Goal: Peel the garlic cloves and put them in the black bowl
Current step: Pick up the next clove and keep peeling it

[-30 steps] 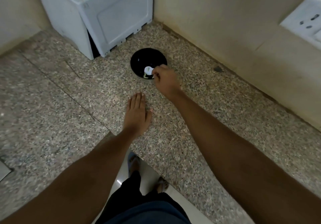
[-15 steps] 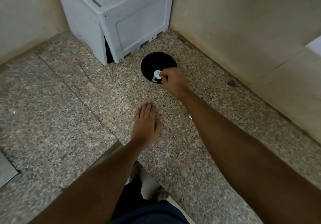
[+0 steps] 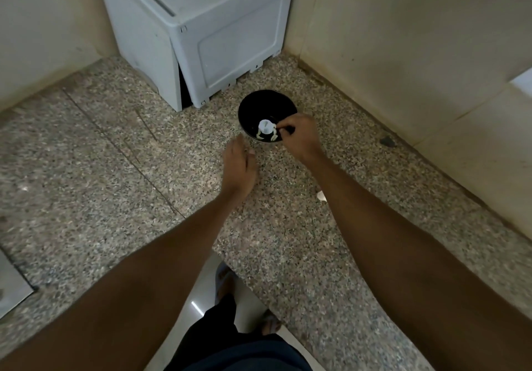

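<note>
The black bowl stands on the speckled granite counter near the back corner. A white garlic bulb with pale cloves around it lies inside, toward the near rim. My right hand reaches over the bowl's right rim, and its curled fingertips pinch the garlic at the bulb's right side. My left hand lies just left of and before the bowl. Its fingers are straight, and the tips are close to the bowl's left rim.
A white appliance stands right behind the bowl, against beige walls on the left and right. A small white scrap lies on the counter by my right forearm. The counter's front edge drops to the floor and my feet. A metal edge shows at far left.
My left hand has slid forward from flat on the counter to beside the bowl's left rim. My right hand has stayed at the garlic in the bowl.
</note>
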